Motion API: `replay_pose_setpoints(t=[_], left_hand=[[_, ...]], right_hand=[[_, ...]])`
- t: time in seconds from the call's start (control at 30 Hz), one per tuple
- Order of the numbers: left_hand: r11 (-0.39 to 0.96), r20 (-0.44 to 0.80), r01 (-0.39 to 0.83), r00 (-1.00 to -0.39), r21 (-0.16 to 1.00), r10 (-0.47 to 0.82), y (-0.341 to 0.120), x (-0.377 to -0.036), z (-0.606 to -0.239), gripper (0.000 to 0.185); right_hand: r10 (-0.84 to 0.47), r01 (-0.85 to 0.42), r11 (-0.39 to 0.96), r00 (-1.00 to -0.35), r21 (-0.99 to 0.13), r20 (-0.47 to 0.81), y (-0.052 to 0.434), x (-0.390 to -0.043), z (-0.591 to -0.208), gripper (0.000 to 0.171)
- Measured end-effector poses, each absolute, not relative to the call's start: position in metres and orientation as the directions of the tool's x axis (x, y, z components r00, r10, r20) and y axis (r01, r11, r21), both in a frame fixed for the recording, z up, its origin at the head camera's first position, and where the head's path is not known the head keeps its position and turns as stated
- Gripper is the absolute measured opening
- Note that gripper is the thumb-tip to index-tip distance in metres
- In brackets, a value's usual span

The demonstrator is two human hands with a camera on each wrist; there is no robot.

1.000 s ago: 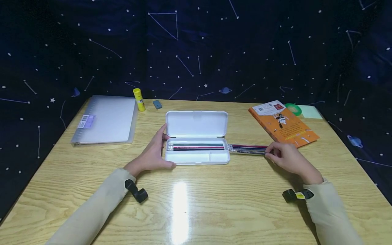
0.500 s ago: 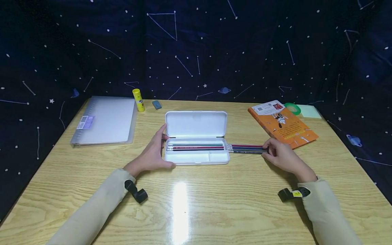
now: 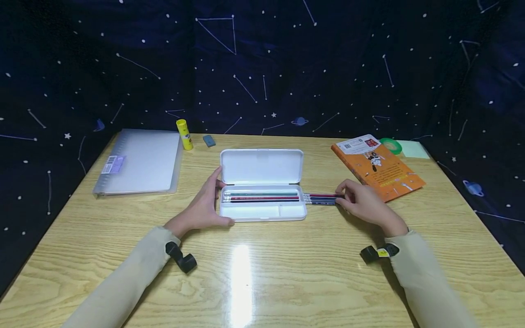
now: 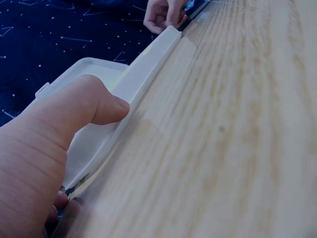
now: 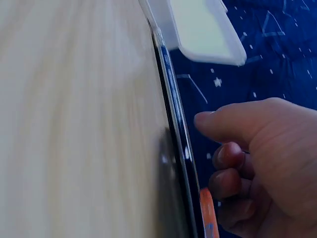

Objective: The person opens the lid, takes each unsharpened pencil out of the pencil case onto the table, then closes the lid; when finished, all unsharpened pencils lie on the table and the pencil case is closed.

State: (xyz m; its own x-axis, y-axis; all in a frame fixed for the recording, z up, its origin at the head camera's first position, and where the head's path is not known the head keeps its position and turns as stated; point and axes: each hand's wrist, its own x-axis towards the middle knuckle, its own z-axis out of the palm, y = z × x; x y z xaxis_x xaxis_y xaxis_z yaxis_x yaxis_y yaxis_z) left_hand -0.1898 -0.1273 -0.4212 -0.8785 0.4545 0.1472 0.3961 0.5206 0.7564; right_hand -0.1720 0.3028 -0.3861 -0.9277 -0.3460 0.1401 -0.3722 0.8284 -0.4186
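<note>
Tidying pencils (image 3: 321,199) at right, perhaps, the right hand (image 3: 362,203), hold unclear, should pinch next; the left hand (image 3: 201,207) grips the pencil case (image 3: 251,211).

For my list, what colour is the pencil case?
White pencil case, clearest in the head view.

Table (image 3: 295,273): pale grained wood, glossy.
Pencil case (image 3: 252,211): 1, white, open, near the middle.
Pencils (image 3: 321,199): bundle just right of the case.
Binder (image 3: 141,161): 1, translucent, flat, at left.
Glue stick (image 3: 185,135): 1, yellow, upright beside the binder.
Eraser (image 3: 209,140): 1, blue, near the glue stick.
Book (image 3: 377,166): 1, orange, at right.
Tape roll (image 3: 387,141): green, beside the book.
Paper (image 3: 415,149): pale green, far right.
</note>
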Motion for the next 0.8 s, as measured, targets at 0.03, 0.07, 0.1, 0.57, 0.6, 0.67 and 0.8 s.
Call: replay_pose_setpoints(t=[0.03, 0.07, 0.1, 0.57, 0.6, 0.67, 0.8], left_hand=[[0.521, 0.147, 0.396, -0.879, 0.757, 0.453, -0.128, -0.189, -0.421, 0.135], [0.517, 0.148, 0.395, -0.878, 0.759, 0.454, -0.128, -0.189, -0.421, 0.135], [0.515, 0.151, 0.4, -0.876, 0.758, 0.457, -0.128, -0.189, -0.422, 0.135], [0.5, 0.183, 0.43, -0.864, 0.751, 0.468, -0.127, -0.192, -0.423, 0.136], [0.5, 0.181, 0.427, -0.866, 0.753, 0.467, -0.127, -0.192, -0.423, 0.136], [0.501, 0.178, 0.422, -0.868, 0.755, 0.463, -0.127, -0.192, -0.423, 0.136], [0.508, 0.176, 0.419, -0.871, 0.752, 0.458, -0.128, -0.191, -0.424, 0.136]], right_hand=[[-0.357, -0.38, 0.821, -0.924, -0.426, 0.137, 0.297, -0.175, -0.386, 0.015], [-0.366, -0.385, 0.816, -0.922, -0.431, 0.13, 0.292, -0.178, -0.385, 0.015], [-0.374, -0.389, 0.812, -0.919, -0.436, 0.123, 0.286, -0.181, -0.384, 0.015], [-0.518, -0.484, 0.775, -0.855, -0.406, 0.03, 0.202, -0.208, -0.373, 0.014], [-0.528, -0.494, 0.78, -0.849, -0.385, 0.019, 0.196, -0.209, -0.373, 0.014], [-0.546, -0.515, 0.785, -0.838, -0.344, 0.009, 0.187, -0.211, -0.373, 0.014], [-0.596, -0.574, 0.766, -0.803, -0.29, 0.014, 0.169, -0.215, -0.373, 0.014]])
